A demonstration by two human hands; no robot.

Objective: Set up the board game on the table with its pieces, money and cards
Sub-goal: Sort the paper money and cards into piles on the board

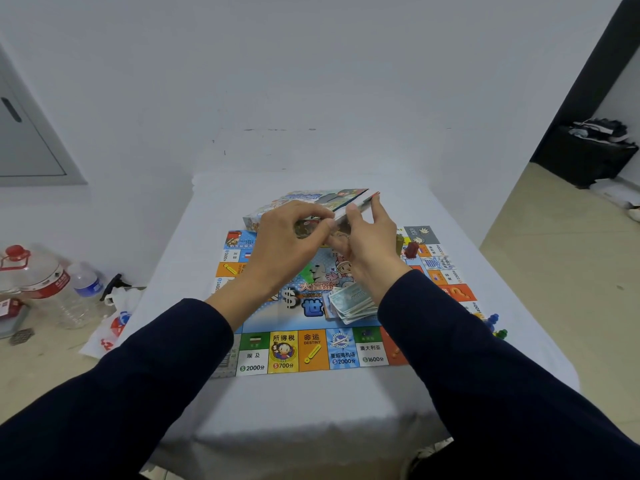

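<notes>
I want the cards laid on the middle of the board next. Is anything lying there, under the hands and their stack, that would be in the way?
Yes. A loose pile of greenish paper banknotes lies on the centre of the colourful square game board, just below the right hand. Both that and the left hand grip the blurred card stack above the board. The centre under the hands is hidden.

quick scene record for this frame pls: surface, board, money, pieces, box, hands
surface: table under a white cloth
board: game board laid flat in the middle
money: loose pile of banknotes on the board's centre
pieces: red piece on the board's far right corner; blue and green pieces on the cloth off its right edge
box: game box behind the board
hands: left hand and right hand together hold a stack of cards above the board, fingers curled round it
floor left: plastic bottles
</notes>
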